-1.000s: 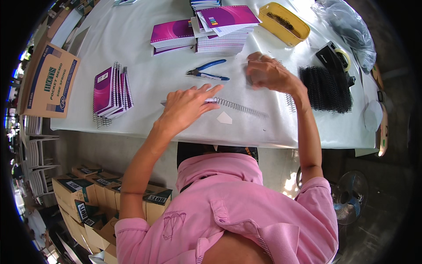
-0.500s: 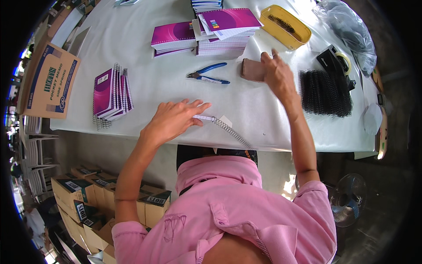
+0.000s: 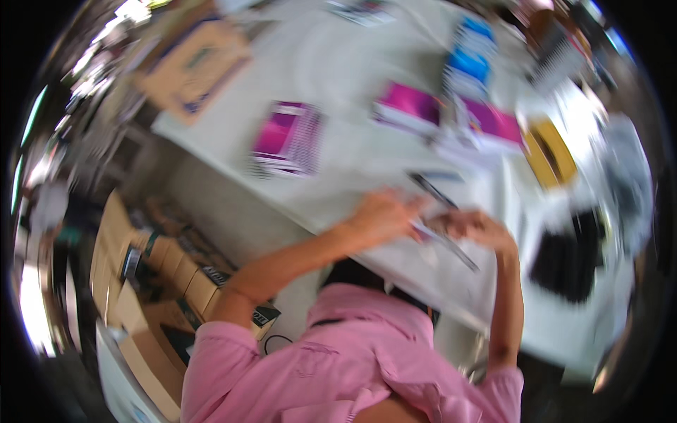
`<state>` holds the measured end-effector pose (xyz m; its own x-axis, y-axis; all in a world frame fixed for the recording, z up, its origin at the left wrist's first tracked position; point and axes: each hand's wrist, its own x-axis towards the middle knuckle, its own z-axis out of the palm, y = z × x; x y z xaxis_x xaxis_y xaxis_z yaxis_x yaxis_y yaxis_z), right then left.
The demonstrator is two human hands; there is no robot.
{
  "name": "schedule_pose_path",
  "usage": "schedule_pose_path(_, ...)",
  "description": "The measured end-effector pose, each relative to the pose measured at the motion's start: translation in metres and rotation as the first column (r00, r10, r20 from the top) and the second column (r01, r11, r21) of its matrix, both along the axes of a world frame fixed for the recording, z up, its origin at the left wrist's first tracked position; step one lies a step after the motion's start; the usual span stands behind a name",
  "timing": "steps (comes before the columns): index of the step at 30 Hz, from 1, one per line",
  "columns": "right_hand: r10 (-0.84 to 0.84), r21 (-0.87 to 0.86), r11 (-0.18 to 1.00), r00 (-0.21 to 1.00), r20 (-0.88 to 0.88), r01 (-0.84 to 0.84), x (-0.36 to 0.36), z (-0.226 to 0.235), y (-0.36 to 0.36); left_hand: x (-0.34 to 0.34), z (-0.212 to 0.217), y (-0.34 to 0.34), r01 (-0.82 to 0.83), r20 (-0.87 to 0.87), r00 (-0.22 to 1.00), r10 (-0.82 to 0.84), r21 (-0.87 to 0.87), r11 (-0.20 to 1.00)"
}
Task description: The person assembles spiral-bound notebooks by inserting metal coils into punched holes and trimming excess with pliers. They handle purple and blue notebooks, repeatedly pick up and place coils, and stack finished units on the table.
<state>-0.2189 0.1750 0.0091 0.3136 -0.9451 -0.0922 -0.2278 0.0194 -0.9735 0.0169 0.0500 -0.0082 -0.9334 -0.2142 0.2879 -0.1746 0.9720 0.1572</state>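
The picture is smeared by motion. My left hand (image 3: 388, 217) is closed on a thin notebook, seen edge-on and mostly hidden by the fingers. A dark spiral wire (image 3: 462, 255) sticks out from its end toward the near right. Facing it, my right hand (image 3: 483, 229) is curled round a small brown block (image 3: 440, 224), blurred at its fingertips, close beside the notebook and wire. Whether the block touches the wire I cannot tell. Just beyond both hands, blue-handled pliers (image 3: 431, 187) lie on the table.
Purple spiral notebooks (image 3: 285, 137) are stacked at the left. Further purple stacks (image 3: 409, 107) stand at the back, near a yellow tray (image 3: 546, 151). Black wire coils (image 3: 564, 264) lie at the right. Cartons (image 3: 194, 67) stand at the table's far left and on the floor below.
My right hand has lifted the brown block from the table and brought it left and nearer, to my left hand. The whole view has turned and shifted.
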Motion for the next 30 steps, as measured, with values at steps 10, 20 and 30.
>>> schedule_pose_path(10,0.038,0.075,0.996,0.969,0.244,-0.058,0.005,0.017,-0.011,-0.001,-0.002,-0.001,-0.031,0.124,0.992,0.024,0.051,0.998)
schedule_pose_path(20,-0.032,0.013,0.999,0.981,0.192,0.030,0.005,0.021,-0.015,-0.011,0.008,-0.017,0.010,0.091,0.996,-0.025,0.160,0.987)
schedule_pose_path(30,-0.023,0.039,0.999,0.981,0.192,0.016,-0.005,0.011,-0.024,-0.013,0.011,-0.024,0.053,0.143,0.988,-0.066,0.091,0.994)
